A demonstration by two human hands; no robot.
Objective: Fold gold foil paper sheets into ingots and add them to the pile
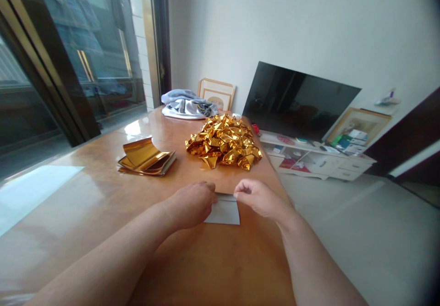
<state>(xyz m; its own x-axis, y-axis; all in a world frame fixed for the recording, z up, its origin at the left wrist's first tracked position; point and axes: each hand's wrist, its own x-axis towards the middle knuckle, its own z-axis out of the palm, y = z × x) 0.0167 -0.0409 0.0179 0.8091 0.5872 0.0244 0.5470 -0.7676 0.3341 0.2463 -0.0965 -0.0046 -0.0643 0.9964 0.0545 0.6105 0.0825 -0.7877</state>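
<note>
A small sheet of paper (224,213) lies on the table in front of me, its pale side up and its far edge folded over in a narrow strip. At the left end of that fold, the curled fingers of my left hand (193,203) grip the paper; the hand hides the sheet's left part. My right hand (257,197) pinches the far right corner between thumb and forefinger. Just beyond is a heap of folded gold foil papers (225,141). Off to the left sits a stack of flat gold foil sheets (146,159), the top ones curling up.
The wooden table (213,265) ends at its right edge, close to my right arm. Crumpled cloth (187,104) lies at its far end, before a leaning picture frame (218,93). Beyond the table stand a television (295,100) and a white cabinet (319,161).
</note>
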